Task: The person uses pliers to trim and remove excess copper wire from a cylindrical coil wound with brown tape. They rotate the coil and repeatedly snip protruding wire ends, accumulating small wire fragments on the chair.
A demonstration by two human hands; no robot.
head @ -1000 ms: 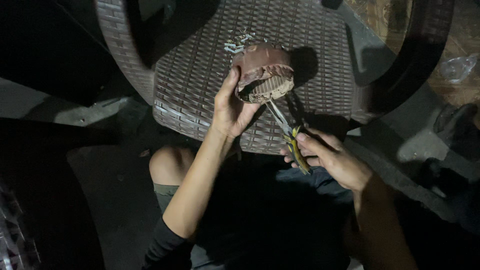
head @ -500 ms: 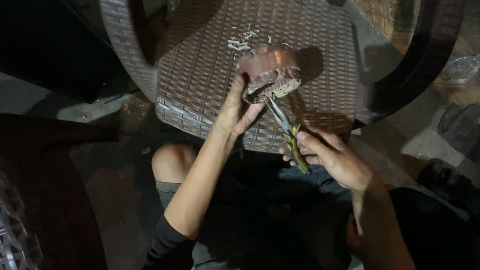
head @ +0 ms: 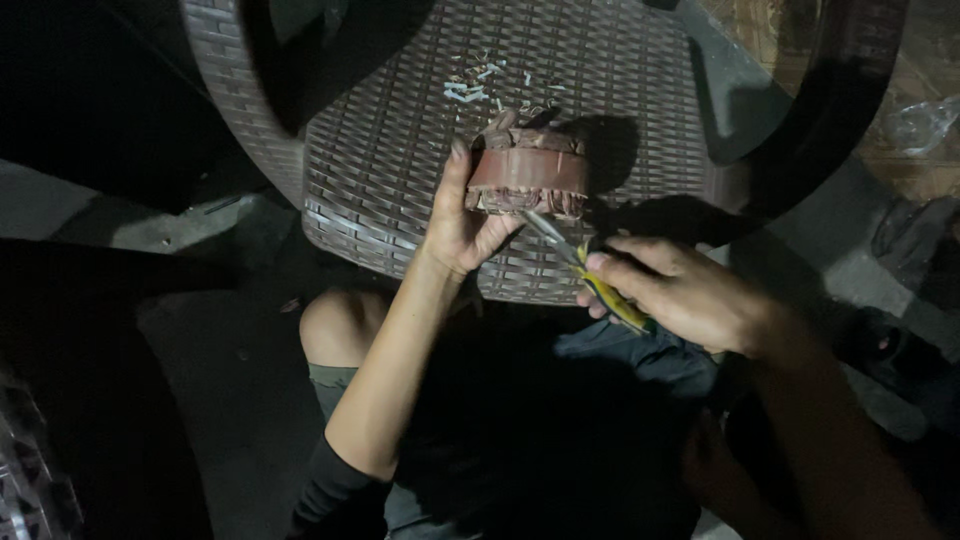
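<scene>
Closest to me, the person's bare knee (head: 335,325) pokes up out of the dark by the chair's front edge, so they seem to be crouched low against it. Just above, the right hand (head: 690,295) is closed around the yellow-green handles of a small pair of metal cutters (head: 590,270), whose thin blades angle up toward the lower rim of a small round brown woven basket (head: 528,172). The left hand (head: 462,225) grips that basket by its near side, thumb up along the wall, tipping it so the ragged bottom edge faces the blades; it looks steadied that way for trimming. The basket rests over the seat of a brown wicker-weave chair (head: 400,170), which serves as the work surface. Beyond it, pale clipped scraps (head: 480,85) lie scattered on the seat. A crumpled clear plastic bag (head: 920,120) sits farther off on the right.
</scene>
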